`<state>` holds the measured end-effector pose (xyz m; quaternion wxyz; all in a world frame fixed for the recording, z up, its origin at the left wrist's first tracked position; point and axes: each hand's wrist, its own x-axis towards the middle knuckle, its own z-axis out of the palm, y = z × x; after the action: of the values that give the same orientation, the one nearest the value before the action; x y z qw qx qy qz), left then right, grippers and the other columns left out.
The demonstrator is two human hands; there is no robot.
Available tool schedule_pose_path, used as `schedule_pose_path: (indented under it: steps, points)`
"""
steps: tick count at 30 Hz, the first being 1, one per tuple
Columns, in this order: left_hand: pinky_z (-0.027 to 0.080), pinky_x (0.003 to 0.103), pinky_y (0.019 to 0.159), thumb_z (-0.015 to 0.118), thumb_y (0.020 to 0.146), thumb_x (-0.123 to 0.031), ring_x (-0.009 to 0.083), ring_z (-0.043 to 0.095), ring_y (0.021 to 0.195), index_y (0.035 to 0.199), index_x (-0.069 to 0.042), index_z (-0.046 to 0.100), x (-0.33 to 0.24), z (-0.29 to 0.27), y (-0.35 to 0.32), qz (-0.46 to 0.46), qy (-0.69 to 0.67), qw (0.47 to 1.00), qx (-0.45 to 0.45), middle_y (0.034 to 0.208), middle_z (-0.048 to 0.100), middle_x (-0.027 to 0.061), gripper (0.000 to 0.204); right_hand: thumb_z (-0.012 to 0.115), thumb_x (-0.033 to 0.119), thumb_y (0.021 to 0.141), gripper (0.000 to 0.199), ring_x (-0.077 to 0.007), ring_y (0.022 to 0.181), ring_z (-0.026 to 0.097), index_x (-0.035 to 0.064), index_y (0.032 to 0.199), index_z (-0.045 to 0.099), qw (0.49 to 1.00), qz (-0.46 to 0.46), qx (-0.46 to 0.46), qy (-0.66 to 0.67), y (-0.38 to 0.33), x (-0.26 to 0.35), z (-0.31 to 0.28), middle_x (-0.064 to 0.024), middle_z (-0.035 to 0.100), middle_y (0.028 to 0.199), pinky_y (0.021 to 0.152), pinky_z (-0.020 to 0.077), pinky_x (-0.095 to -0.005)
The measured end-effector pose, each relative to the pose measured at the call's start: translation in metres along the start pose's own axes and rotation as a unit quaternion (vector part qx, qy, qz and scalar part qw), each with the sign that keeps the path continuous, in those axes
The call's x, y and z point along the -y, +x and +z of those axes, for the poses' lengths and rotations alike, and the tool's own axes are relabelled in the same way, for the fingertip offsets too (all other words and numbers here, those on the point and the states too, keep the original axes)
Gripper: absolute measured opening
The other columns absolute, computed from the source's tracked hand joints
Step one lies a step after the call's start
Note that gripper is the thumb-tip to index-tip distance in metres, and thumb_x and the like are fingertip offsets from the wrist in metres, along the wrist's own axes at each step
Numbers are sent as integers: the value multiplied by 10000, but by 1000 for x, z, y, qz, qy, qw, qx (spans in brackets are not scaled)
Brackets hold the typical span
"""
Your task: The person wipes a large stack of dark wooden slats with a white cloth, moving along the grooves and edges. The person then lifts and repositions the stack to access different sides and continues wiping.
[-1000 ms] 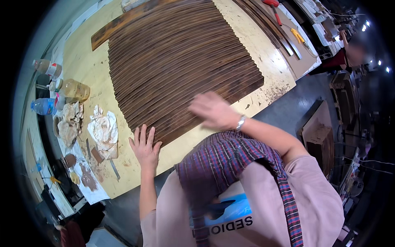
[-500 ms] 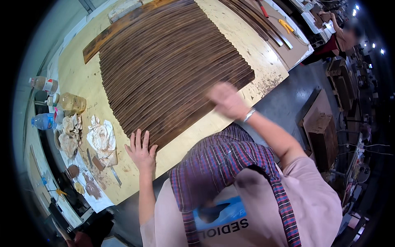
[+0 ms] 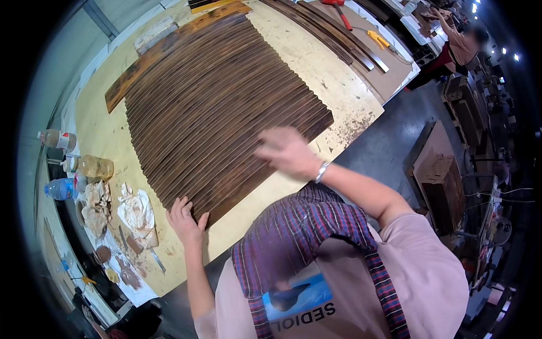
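Note:
A large dark brown wooden panel with ribs running across it lies flat on the light worktable. My left hand rests at its near left corner, with the fingers extended over the edge onto the ribs and the thumb apart. Over the near right part of the panel is my right hand, smeared by motion. Its fingers point down to the ribbed surface, and whether they grip anything does not show. A metal bracelet circles my right wrist.
At the left stand bottles beside stained crumpled cloths and a small brown block. A long brown board borders the panel's far side. Wooden strips and a yellow air gun lie far right. Another person works beyond.
The whole view has shifted, so the table sits lower in it. My right hand has moved left over the ribs. My left hand keeps its place at the panel's corner.

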<state>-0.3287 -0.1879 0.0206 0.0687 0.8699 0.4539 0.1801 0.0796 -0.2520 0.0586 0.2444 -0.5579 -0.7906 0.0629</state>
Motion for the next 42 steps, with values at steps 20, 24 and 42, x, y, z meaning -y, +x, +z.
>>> schedule_pose_path:
  steps: [20, 24, 42]
  points:
    - [284, 620, 1129, 842, 691, -490, 384, 529, 1249, 1053, -50, 579, -3, 8, 12, 4, 23, 999, -24, 1222, 591, 133, 628, 702, 154, 848, 355, -388, 1173, 582, 217, 1197, 716, 992, 72, -100, -16, 68, -55, -7, -217, 581, 1353, 1042, 458, -476]
    - [264, 632, 1140, 785, 767, -536, 377, 509, 1299, 1134, -57, 578, 3, 8, -1, 14, 37, 999, -15, 1300, 571, 124, 639, 698, 172, 813, 369, -349, 1209, 618, 209, 1179, 713, 999, -39, -32, 21, 73, -27, 13, -198, 628, 1330, 1028, 487, -458]
    - [162, 655, 1197, 753, 693, -647, 354, 342, 1475, 1558, -103, 371, -37, -10, 22, -37, 66, 988, 133, 1621, 354, 146, 1090, 639, 142, 895, 563, -263, 1311, 495, 39, 1433, 508, 909, 335, -243, 50, -2, -112, -40, -139, 573, 1374, 1130, 364, -394]
